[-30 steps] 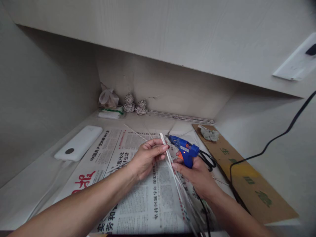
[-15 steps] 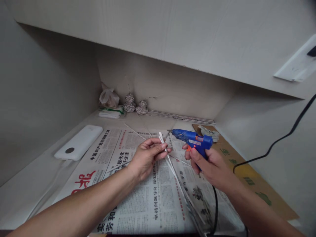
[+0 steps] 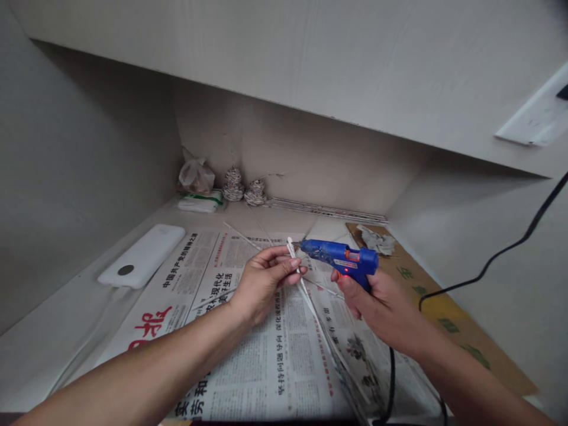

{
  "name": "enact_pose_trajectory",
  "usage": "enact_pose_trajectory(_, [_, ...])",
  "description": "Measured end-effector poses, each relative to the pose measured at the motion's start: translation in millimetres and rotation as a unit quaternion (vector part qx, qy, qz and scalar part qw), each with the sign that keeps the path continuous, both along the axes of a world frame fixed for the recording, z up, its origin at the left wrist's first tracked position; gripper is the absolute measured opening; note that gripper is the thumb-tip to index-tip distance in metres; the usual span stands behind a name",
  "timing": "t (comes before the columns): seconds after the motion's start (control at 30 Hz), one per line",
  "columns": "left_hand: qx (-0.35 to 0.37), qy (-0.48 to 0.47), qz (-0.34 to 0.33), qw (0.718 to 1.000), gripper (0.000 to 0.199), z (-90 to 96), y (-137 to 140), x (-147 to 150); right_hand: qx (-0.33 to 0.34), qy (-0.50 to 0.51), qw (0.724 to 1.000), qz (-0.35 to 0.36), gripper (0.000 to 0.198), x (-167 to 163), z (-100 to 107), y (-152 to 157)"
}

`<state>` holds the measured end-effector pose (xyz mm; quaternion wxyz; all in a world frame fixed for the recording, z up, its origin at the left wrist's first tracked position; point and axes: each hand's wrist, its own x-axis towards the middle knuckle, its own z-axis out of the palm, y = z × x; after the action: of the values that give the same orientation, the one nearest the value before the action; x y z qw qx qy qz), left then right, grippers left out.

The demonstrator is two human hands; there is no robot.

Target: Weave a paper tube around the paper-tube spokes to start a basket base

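Between thumb and fingers, my left hand [image 3: 266, 281] pinches several thin rolled-paper sticks [image 3: 316, 316] near their upper ends; their long tails run down toward the front edge. My right hand [image 3: 368, 302] is wrapped around the handle of a blue hot glue gun [image 3: 339, 257], whose small red light is lit. The gun points left, and its nozzle is right at the tips of the paper sticks, just above my left fingertips. Whether the nozzle touches the paper I cannot tell. More thin paper sticks lie on the newspaper behind my left hand.
Newspaper [image 3: 248, 373] covers the tabletop. A white power bank [image 3: 142, 254] lies left; brown cardboard [image 3: 461, 331] with crumpled paper [image 3: 377, 241] lies right. Two woven gourd shapes [image 3: 233, 184], a plastic bag [image 3: 196, 176] and paper rods [image 3: 328, 209] are at the back. A black cord [image 3: 483, 269] hangs right.
My right hand has brought the glue gun slightly left and down, so its nozzle meets the stick tips in view. My left hand has barely moved and keeps its pinch.
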<state>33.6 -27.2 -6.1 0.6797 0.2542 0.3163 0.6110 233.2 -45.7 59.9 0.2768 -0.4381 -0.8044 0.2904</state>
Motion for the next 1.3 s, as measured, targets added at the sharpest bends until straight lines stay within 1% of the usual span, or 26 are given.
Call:
enact_pose_trajectory(0.1, [0.005,0.004,0.001,1.0,0.029,-0.6,0.2,-0.1,-0.005,-0.012,1.0,-0.019,0.028,-0.4,1.0,-0.3])
enact_pose_trajectory(0.3, [0.009,0.014,-0.004,1.0,0.03,0.2,-1.3,0.0,0.013,-0.022,1.0,-0.004,0.036,-2.4,2.9,-0.4])
enact_pose_trajectory(0.53, [0.005,0.015,-0.005,1.0,0.032,0.3,-1.8,0.0,0.018,-0.032,0.999,-0.012,0.038,-3.1,4.1,0.7])
enact_pose_trajectory(0.7, [0.013,0.012,-0.006,1.0,0.032,-0.7,-1.7,0.1,0.03,-0.034,0.999,-0.01,0.038,-2.7,3.5,0.7])
enact_pose_trajectory(0.87, [0.006,0.015,-0.008,1.0,0.031,-1.0,-1.4,0.8,0.044,-0.034,0.998,-0.009,0.035,-3.2,4.5,0.3])
enact_pose_trajectory(1.3, [-0.001,0.017,-0.01,1.0,0.03,0.4,-2.3,0.7,0.053,-0.05,0.997,-0.028,0.027,-3.8,4.1,-0.2])
